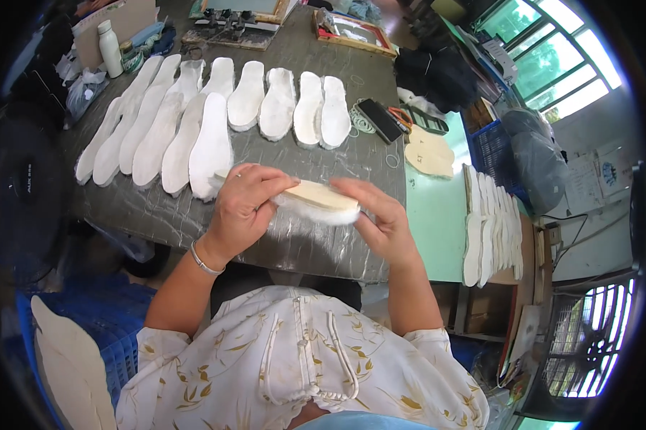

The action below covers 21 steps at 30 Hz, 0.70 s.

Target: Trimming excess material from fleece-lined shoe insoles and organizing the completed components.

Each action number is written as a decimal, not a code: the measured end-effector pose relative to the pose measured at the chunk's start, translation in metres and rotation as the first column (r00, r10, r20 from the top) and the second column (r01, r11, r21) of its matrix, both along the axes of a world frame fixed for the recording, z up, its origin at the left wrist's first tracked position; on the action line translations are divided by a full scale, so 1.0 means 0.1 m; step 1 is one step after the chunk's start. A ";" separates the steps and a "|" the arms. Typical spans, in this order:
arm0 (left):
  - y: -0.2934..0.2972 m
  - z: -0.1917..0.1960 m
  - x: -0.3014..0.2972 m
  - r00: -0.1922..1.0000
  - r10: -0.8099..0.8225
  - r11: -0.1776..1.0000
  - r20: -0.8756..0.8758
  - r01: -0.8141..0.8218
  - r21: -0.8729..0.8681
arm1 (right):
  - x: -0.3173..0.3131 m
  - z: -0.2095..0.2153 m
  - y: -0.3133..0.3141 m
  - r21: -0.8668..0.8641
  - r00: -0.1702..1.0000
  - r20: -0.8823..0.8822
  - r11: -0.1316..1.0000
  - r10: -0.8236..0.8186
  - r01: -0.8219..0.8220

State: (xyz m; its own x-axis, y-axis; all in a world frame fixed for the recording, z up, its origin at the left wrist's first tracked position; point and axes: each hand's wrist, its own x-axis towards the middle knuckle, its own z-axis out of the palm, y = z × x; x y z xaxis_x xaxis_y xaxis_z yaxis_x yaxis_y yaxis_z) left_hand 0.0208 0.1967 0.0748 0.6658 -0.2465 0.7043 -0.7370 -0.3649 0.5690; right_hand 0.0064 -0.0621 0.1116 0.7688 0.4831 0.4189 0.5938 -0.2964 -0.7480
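Observation:
Above the near side of the dark table, I hold a fleecy insole (pixel 320 197) level between both hands. Its smooth cream face is up, and white fluff hangs from its lower side. My left hand (pixel 238 209) is closed round one end, covering much of it, with thumb and fingers pinching the edges. At the other end, my right hand (pixel 381 221) grips the tip between thumb and fingers. Several white insoles (pixel 212 143) lie beyond my left hand in overlapping rows, some with fuzzy edges. A shorter row of insoles (pixel 277 107) continues to the right.
A black phone (pixel 379 120) lies by pale rubber bands (pixel 361 120) and orange-handled pliers (pixel 400 118). On the green surface at right are cream insole pieces (pixel 429 153) and stacked insoles (pixel 489 226). A white bottle (pixel 110 49) stands far left. Blue crates (pixel 118 344) flank my seat.

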 end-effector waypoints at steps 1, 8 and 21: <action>0.01 0.03 -0.03 0.998 0.035 0.998 0.043 -0.037 0.054 | -0.05 0.00 -0.01 0.062 0.995 -0.104 0.998 0.007 -0.001; -0.21 -0.26 -0.17 0.998 0.053 0.898 0.020 -0.056 0.436 | -0.19 -0.46 0.15 -0.132 0.991 -0.012 0.983 -0.132 0.129; 0.49 -0.82 -0.43 0.907 0.193 0.891 -0.374 -0.002 0.454 | -0.28 -1.23 -0.26 -0.158 0.959 -0.102 0.956 -0.263 0.246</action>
State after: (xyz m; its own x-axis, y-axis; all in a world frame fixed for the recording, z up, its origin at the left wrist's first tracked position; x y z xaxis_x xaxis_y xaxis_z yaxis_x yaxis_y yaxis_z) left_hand -0.0219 0.2454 -0.0068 0.9006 -0.3811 0.2090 -0.4288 -0.7010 0.5698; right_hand -0.0213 -0.0879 -0.0117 0.9146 0.3124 0.2567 0.3927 -0.5345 -0.7484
